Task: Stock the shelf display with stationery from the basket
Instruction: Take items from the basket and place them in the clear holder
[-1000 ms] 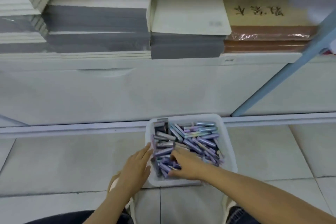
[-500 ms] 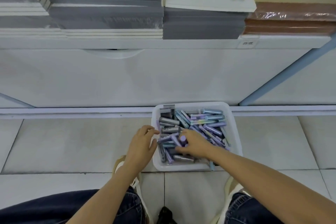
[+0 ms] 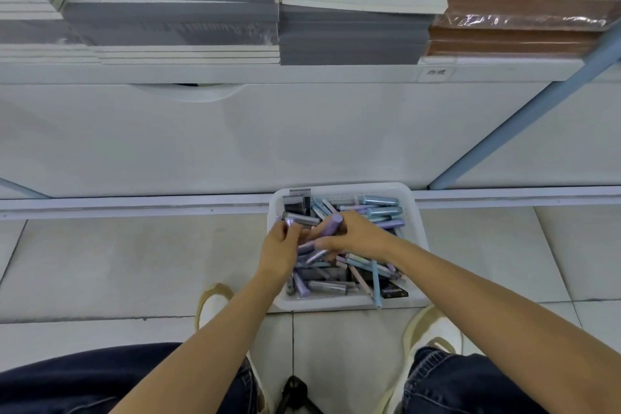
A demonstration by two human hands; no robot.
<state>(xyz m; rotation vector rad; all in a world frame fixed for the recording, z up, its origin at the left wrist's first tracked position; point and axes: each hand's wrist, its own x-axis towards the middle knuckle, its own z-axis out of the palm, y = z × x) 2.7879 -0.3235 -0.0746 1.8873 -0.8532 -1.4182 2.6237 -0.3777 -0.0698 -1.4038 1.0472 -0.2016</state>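
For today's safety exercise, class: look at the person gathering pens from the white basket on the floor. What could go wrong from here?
1. Both the left hand and the right hand clutch several purple pens at once; some may slip out on the way up to the shelf.
2. A light blue pen juts over the white basket near rim and might get flicked onto the tiled floor.

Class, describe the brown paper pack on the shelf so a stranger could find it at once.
Start at the white shelf above the floor basket. Follow its row of stacks to the far right. The brown paper pack is the only brown stack, shiny-wrapped, topped by a tan cover with black brush writing; its neighbours are grey and white.
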